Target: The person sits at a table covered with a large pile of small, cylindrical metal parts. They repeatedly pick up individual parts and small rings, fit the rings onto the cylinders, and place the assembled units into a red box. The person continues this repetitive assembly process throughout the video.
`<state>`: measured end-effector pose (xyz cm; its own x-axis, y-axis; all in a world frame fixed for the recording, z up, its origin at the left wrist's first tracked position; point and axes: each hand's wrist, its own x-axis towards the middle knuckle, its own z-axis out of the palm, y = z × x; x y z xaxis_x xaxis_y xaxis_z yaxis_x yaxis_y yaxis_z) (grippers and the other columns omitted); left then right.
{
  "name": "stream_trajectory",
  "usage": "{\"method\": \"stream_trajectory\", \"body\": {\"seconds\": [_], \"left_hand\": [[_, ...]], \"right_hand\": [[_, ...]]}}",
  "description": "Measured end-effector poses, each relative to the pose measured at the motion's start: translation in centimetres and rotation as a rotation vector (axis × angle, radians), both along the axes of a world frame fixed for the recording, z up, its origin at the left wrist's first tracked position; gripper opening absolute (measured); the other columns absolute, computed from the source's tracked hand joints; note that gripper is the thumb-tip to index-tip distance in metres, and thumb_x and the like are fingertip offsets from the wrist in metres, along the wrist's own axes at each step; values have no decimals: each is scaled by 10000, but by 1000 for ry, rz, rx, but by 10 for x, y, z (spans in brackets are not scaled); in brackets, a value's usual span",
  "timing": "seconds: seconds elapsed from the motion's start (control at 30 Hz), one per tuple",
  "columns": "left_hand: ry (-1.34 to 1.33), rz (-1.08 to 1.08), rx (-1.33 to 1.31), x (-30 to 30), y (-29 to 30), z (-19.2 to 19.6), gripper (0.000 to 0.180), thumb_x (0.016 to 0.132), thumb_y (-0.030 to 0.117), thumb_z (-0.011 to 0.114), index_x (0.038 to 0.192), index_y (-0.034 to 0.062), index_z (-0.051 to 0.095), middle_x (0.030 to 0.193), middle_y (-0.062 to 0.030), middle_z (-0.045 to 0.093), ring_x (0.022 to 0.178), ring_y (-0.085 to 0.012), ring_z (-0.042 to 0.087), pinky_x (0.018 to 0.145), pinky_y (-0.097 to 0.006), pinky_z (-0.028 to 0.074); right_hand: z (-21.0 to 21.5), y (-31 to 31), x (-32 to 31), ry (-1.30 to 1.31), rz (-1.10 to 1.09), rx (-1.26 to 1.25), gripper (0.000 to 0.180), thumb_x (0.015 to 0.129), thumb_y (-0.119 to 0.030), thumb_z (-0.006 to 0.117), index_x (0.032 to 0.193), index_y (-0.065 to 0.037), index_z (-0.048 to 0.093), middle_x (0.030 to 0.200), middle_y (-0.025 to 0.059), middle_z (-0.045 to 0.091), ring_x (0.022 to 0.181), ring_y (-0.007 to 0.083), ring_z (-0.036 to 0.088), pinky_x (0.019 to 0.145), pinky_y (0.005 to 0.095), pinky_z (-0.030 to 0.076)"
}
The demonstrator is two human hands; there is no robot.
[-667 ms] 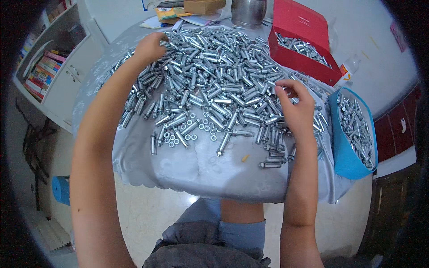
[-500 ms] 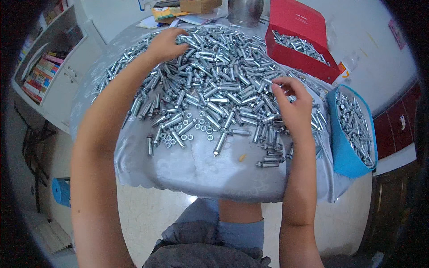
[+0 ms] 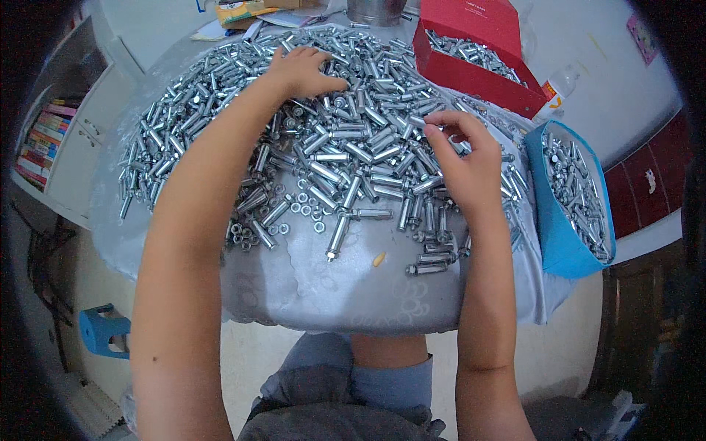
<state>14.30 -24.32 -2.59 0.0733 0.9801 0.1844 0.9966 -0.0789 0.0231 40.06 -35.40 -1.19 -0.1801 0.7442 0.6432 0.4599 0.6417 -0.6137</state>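
Note:
A large heap of silver expansion bolts (image 3: 334,156) covers most of the table, many with a sleeve and a nut. My left hand (image 3: 303,73) reaches over the far middle of the heap. Its fingers are spread and its thumb points right, with bolts under the palm. Toward the right side, my right hand (image 3: 471,158) has thumb and index finger brought together at the end of one expansion bolt (image 3: 417,120), which sticks out leftward from the fingertips. Loose hex nuts (image 3: 302,198) lie at the near edge of the heap.
Bolts fill a red lidded box (image 3: 471,87) at the back right and a blue fabric bin (image 3: 553,220) on the right. A plastic bottle (image 3: 559,92) stands behind them. A metal pot (image 3: 375,11) and papers sit at the far edge. A blue stool (image 3: 103,331) is at lower left.
My left hand has moved right and a little nearer across the heap, fingers spread wider. My right hand keeps its pinch at nearly the same place. The whole view has shifted slightly.

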Motion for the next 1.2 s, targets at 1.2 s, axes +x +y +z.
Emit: {"method": "stream_trajectory", "body": {"seconds": [1.2], "left_hand": [[-235, -203, 274, -19, -20, -15, 302, 804, 259, 505, 1040, 78, 555, 1067, -129, 553, 1011, -290, 505, 878, -369, 385]], "right_hand": [[8, -4, 1, 56, 25, -20, 103, 734, -50, 583, 829, -12, 598, 761, 79, 575, 644, 152, 520, 615, 256, 420]]}}
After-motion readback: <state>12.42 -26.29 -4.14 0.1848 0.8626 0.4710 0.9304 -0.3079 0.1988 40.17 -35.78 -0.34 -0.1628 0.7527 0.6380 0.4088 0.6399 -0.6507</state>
